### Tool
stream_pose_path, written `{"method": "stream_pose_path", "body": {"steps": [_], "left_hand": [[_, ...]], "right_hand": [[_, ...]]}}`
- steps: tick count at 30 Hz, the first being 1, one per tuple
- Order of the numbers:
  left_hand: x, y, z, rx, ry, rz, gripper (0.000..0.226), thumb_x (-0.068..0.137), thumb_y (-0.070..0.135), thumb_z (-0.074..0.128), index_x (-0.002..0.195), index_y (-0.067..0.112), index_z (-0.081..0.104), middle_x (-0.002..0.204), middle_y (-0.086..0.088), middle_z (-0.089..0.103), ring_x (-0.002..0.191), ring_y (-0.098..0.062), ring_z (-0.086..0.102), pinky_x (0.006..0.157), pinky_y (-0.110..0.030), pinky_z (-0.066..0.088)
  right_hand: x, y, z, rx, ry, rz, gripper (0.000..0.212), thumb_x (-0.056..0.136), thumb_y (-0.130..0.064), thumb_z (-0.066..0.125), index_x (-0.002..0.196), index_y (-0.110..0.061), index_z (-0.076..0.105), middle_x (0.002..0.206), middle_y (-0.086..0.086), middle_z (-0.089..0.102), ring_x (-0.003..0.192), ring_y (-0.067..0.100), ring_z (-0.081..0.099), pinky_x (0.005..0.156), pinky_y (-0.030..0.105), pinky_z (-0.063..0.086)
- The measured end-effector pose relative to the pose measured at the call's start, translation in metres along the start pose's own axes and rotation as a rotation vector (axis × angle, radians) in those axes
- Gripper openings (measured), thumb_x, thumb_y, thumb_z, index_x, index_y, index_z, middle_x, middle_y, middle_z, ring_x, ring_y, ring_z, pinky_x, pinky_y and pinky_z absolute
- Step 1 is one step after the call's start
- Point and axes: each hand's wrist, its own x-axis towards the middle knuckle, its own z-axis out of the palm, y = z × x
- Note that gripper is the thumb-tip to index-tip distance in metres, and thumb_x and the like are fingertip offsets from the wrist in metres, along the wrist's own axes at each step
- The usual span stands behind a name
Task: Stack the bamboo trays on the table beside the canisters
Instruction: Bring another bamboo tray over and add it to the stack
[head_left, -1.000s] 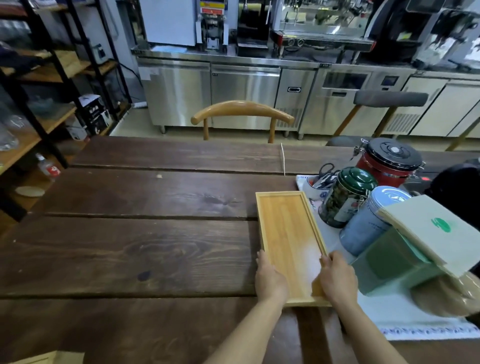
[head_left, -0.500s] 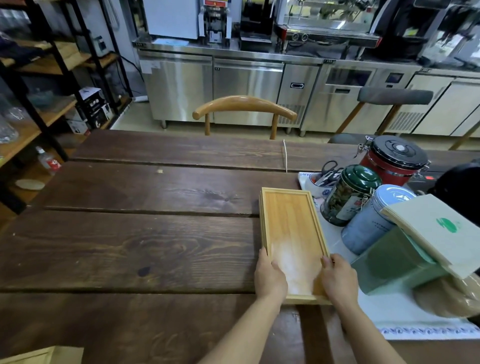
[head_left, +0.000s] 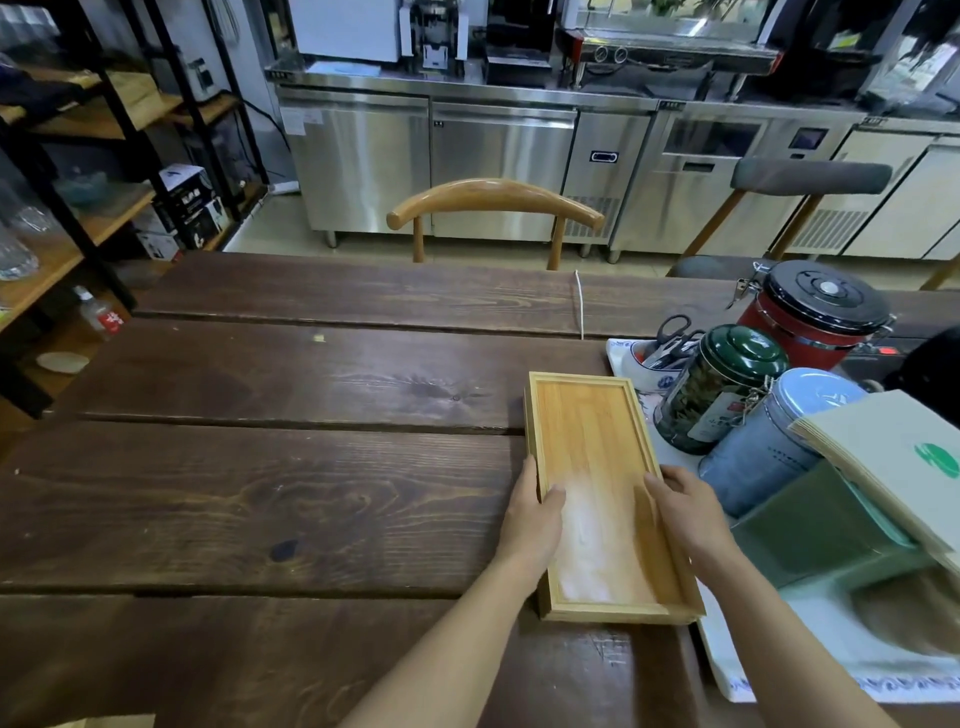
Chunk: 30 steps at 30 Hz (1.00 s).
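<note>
1. Beside the canisters, on the dark wooden bench (head_left: 291, 499), lies the tray (head_left: 597, 467), flat and upright, its long side running away from the person.
2. Left of the tray sits the left hand (head_left: 532, 519), thumb hooked over the rim and fingers down the outer wall; this grip is closed on the tray.
3. Right of the tray sits the right hand (head_left: 685, 512), clasping the opposite long wall in the same way, so its grip too is closed on the tray. Holding both long sides lets the person steer the tray square without tipping it.
4. Just right of the tray stand the green tin (head_left: 719, 387) and, nearer the person, the blue tin (head_left: 774, 447), both on a white cloth (head_left: 821, 660). The tray's right edge appears to overlap the cloth's edge; it comes near the green tin without touching.
5. Behind the tray, further right, stands the red canister (head_left: 813, 317) with a black lid.
6. Near the tray's right side a green box (head_left: 815, 530) and a pale card (head_left: 893, 462) crowd the space, which likely explains why the tray is kept tight to the tins.
7. I judge this tray to be the base of the stack, being nudged into its final spot. A pale corner at the lower left edge of the view may be another tray, though too little shows to tell.
</note>
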Motion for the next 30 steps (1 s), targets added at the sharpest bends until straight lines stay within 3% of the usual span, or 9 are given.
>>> {"method": "stream_pose_path", "body": {"steps": [5,8,11,13,15,17,22,26,30], "left_hand": [[0.007,-0.003,0.004,-0.055,0.004,-0.039,0.053,0.1,0.027,0.036,0.148,0.041,0.021,0.153,0.005,0.037,0.138,-0.021,0.036,0.115,-0.05,0.03],[0.008,-0.008,0.007,-0.053,0.023,-0.024,0.054,0.1,0.023,0.035,0.15,0.039,0.019,0.155,0.004,0.033,0.14,-0.021,0.035,0.116,-0.048,0.03],[0.009,-0.009,0.007,-0.054,0.026,-0.017,0.054,0.101,0.024,0.033,0.15,0.038,0.018,0.156,0.004,0.032,0.14,-0.021,0.034,0.116,-0.049,0.03],[0.008,-0.009,0.007,-0.059,0.02,-0.013,0.053,0.101,0.024,0.033,0.15,0.039,0.018,0.156,0.005,0.032,0.14,-0.021,0.034,0.116,-0.049,0.03],[0.007,-0.008,0.006,-0.053,0.015,-0.02,0.053,0.101,0.025,0.035,0.15,0.038,0.019,0.155,0.004,0.034,0.139,-0.021,0.036,0.115,-0.049,0.031],[0.004,-0.006,0.002,-0.031,0.001,-0.02,0.055,0.099,0.028,0.041,0.149,0.038,0.022,0.154,0.005,0.036,0.138,-0.02,0.038,0.115,-0.048,0.032],[-0.005,0.0,-0.035,0.23,0.046,0.07,0.062,0.095,0.038,0.048,0.151,0.025,0.023,0.158,0.002,0.026,0.144,-0.019,0.026,0.116,-0.041,0.025],[-0.021,0.006,-0.085,0.567,0.141,0.16,0.063,0.095,0.044,0.045,0.15,0.023,0.024,0.157,0.0,0.03,0.144,-0.022,0.028,0.117,-0.044,0.027],[-0.048,0.009,-0.145,0.823,0.267,0.238,0.061,0.094,0.047,0.043,0.147,0.019,0.031,0.153,-0.003,0.039,0.14,-0.024,0.035,0.115,-0.042,0.029]], "right_hand": [[0.004,0.0,0.003,-0.002,0.047,-0.057,0.023,0.092,-0.014,0.043,0.097,-0.013,0.065,0.102,0.021,0.066,0.079,0.023,0.058,0.079,0.043,0.046],[0.003,0.002,0.005,-0.021,0.087,-0.069,0.028,0.093,-0.013,0.043,0.103,0.003,0.064,0.107,0.028,0.064,0.098,0.037,0.056,0.088,0.051,0.044],[0.003,0.003,0.006,-0.039,0.097,-0.069,0.029,0.093,-0.012,0.042,0.104,0.008,0.06,0.108,0.032,0.062,0.101,0.042,0.054,0.089,0.054,0.042],[0.004,0.003,0.006,-0.034,0.093,-0.069,0.029,0.094,-0.013,0.042,0.104,0.005,0.061,0.107,0.03,0.063,0.092,0.034,0.057,0.085,0.05,0.044],[0.005,0.005,0.007,-0.045,0.083,-0.075,0.029,0.094,-0.016,0.041,0.107,0.0,0.062,0.105,0.024,0.065,0.074,0.016,0.055,0.075,0.04,0.043],[0.006,0.008,0.006,-0.11,0.06,-0.078,0.03,0.095,-0.022,0.039,0.108,-0.005,0.059,0.104,0.019,0.064,0.075,0.016,0.052,0.073,0.036,0.04],[-0.001,0.001,0.0,-0.304,0.083,-0.06,0.046,0.094,-0.032,0.041,0.131,-0.005,0.045,0.133,0.02,0.052,0.12,0.035,0.049,0.097,0.046,0.041],[-0.012,-0.017,0.007,-0.573,0.129,-0.186,0.041,0.09,-0.036,0.046,0.119,-0.007,0.052,0.122,0.017,0.059,0.106,0.035,0.055,0.087,0.045,0.045],[-0.032,-0.041,0.038,-0.687,0.12,-0.344,0.047,0.088,-0.039,0.048,0.125,-0.01,0.049,0.126,0.013,0.057,0.111,0.031,0.054,0.092,0.044,0.042]]}}
